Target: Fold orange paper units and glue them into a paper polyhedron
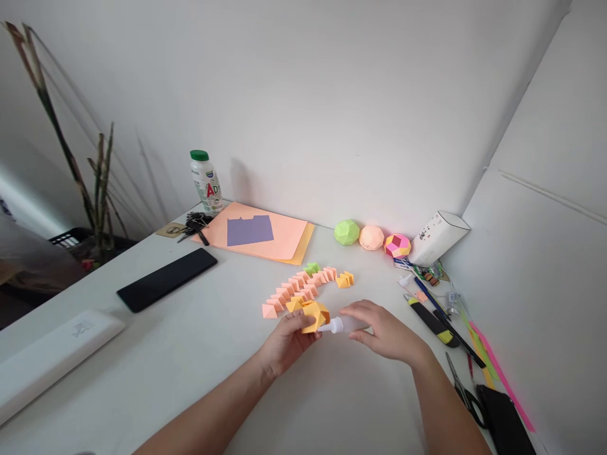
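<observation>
Between the thumb and fingers of my left hand [289, 341] is a yellow-orange folded paper piece [313, 315] with several facets. My right hand [382, 328] grips a small white glue bottle [349, 324]. Its narrow nozzle points left and meets the lower right side of the paper piece; whether glue is coming out is too small to see. Just beyond my hands lie rows of small folded paper units, mostly peach [284, 294], with a few green ones [312, 268] and orange ones [344, 280].
Three faceted paper balls, green [346, 232], peach [371, 238] and multicoloured [397, 246], sit by the wall. A cutter [431, 321], scissors [467, 395] and a black phone [505, 417] line the right side. Paper sheets [256, 224], a bottle [207, 183] and a black slab [167, 279] are left.
</observation>
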Demonstrator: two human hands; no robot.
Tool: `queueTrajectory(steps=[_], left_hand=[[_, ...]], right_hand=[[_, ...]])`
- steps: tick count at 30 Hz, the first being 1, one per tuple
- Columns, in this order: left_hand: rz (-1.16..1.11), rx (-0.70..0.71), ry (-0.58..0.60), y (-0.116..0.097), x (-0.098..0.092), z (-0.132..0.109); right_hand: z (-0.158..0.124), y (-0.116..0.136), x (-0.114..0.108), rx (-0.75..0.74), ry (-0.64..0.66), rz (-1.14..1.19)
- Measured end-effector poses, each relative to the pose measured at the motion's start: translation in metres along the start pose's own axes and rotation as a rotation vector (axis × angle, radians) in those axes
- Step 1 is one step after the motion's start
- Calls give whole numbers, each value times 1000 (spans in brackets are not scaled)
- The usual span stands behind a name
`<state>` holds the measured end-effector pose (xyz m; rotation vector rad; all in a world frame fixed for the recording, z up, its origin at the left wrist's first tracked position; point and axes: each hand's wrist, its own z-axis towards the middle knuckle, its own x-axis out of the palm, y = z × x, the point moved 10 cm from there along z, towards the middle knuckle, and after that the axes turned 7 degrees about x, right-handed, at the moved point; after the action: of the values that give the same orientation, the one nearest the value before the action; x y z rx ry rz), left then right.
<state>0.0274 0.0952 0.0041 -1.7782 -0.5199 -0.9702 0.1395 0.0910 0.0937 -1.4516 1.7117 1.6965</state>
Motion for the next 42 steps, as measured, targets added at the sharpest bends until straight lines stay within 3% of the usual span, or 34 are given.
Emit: queueTrajectory(steps=[6, 20, 42], left_hand=[[42, -8, 63, 0, 6, -1], [6, 2, 11, -2, 3, -1], [-36, -2, 28, 1, 4, 0]], right_hand=[[0, -10, -4, 55, -55, 88], [-1, -7, -6, 69, -70, 40], [-3, -6, -6, 60, -65, 20]])
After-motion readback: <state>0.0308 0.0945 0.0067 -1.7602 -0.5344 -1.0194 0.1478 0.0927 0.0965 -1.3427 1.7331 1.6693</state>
